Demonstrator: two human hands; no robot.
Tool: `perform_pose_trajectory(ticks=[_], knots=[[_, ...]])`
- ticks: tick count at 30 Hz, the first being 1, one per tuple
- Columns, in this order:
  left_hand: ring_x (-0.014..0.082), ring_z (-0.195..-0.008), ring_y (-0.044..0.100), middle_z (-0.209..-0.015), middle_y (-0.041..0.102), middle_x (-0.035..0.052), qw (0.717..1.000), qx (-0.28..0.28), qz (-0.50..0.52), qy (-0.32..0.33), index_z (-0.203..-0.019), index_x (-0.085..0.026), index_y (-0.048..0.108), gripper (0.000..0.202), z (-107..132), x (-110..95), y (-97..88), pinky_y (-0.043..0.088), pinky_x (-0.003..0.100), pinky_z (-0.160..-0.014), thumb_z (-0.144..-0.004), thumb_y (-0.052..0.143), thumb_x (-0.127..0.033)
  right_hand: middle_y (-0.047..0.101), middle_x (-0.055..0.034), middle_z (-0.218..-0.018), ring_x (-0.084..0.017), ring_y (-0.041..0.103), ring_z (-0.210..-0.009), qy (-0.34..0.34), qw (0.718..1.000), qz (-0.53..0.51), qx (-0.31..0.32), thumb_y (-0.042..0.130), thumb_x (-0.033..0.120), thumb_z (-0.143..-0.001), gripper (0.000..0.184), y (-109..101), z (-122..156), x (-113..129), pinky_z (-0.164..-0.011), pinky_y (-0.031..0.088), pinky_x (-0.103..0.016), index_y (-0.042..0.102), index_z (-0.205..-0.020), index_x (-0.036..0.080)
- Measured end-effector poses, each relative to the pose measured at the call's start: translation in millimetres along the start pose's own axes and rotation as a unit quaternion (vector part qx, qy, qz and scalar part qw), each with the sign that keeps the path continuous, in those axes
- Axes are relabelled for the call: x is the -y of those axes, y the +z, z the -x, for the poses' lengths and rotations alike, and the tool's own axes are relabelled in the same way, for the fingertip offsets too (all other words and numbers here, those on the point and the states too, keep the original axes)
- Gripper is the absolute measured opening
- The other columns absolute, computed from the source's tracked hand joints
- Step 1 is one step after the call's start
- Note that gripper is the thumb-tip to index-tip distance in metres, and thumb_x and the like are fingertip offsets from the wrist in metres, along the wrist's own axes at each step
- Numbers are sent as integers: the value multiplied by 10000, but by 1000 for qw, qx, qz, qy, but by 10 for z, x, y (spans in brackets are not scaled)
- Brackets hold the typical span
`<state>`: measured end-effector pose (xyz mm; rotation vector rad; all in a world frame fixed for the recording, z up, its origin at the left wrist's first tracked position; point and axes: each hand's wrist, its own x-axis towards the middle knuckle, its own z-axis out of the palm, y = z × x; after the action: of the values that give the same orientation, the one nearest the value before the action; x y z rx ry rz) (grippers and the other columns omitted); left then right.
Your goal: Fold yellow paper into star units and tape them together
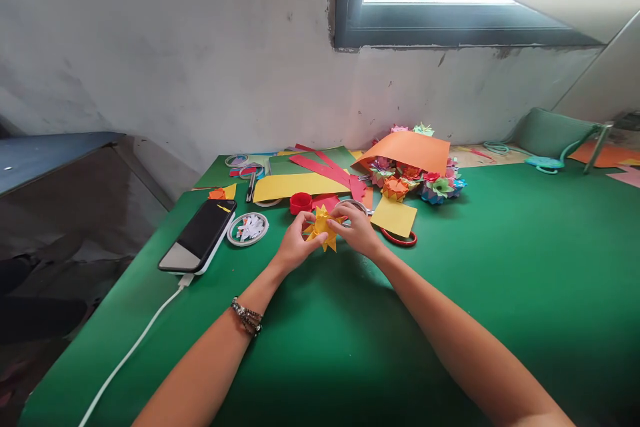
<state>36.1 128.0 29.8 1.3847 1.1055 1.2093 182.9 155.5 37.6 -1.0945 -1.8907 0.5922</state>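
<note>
A yellow folded paper flower (pixel 321 225) with pointed petals is held between both hands above the green table. My left hand (pixel 296 241) grips its left side, thumb in front. From the right, my right hand (pixel 356 229) pinches the flower's other edge with thumb and fingers. Just behind it stands a small red paper ring (pixel 301 203). A yellow paper square (pixel 394 216) lies right of my right hand, partly over red-handled scissors (pixel 399 237). A roll of tape (pixel 352 211) sits behind my right fingers, which hide part of it.
Finished paper flowers (pixel 440 185) are heaped at the back right under an orange sheet (pixel 410 151). At left lie a phone (pixel 199 233) with a white cable (pixel 135 347) and a tape ring (pixel 230 237) holding paper scraps. Yellow (pixel 295 188) and red paper strips (pixel 320 169) lie behind.
</note>
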Motion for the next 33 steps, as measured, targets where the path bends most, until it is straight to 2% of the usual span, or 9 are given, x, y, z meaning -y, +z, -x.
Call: perform_pose_trajectory(ticks=[6,12,17,23,26,29,33], knots=[[144,-830,518,-869,488,14,999,-25,18,13,-889,-183,415,395,17,-10,44,463,242,-670,-540,587,-244,501,-5,-648,-128,456,-621,5,999,-32,0,486,265,-701,104,62,30,19,-553,372,-250,457,-640,185],[140,-797,536,-850,494,12,998,-40,50,21,-1025,-178,358,526,13,26,47,459,258,-693,-550,579,-229,533,-4,-725,-124,504,-681,8,998,-70,-6,503,245,-670,131,79,41,34,-607,420,-252,469,-781,185],[137,-813,528,-868,469,6,997,-49,56,22,-1078,-173,362,620,15,18,48,446,242,-700,-517,618,-236,541,4,-731,-119,521,-698,-10,996,-86,-11,514,220,-664,142,37,42,63,-630,438,-250,472,-798,195],[132,-811,523,-816,491,2,990,-59,125,-15,-946,-165,474,395,17,-46,42,450,220,-663,-593,576,-310,570,-7,-795,-120,535,-739,-34,995,-88,-15,519,203,-680,128,-8,41,76,-659,450,-256,496,-806,202],[130,-805,537,-821,531,7,981,-70,175,-46,-904,-170,501,308,9,-56,29,454,217,-655,-620,559,-274,580,-16,-828,-129,544,-777,-27,995,-90,-14,515,204,-686,119,-18,41,72,-673,454,-264,514,-805,202],[126,-807,550,-832,558,12,975,-91,196,-57,-892,-169,506,281,10,-63,22,449,217,-681,-629,567,-248,589,-27,-853,-139,548,-807,-13,996,-88,-10,509,213,-688,109,-16,46,75,-656,451,-262,530,-794,200],[131,-826,561,-921,568,36,972,-69,214,-65,-938,-161,493,346,37,-86,27,445,223,-692,-634,593,-293,593,-30,-851,-144,550,-805,11,995,-97,-31,510,221,-679,107,2,48,81,-637,447,-258,528,-782,197]])
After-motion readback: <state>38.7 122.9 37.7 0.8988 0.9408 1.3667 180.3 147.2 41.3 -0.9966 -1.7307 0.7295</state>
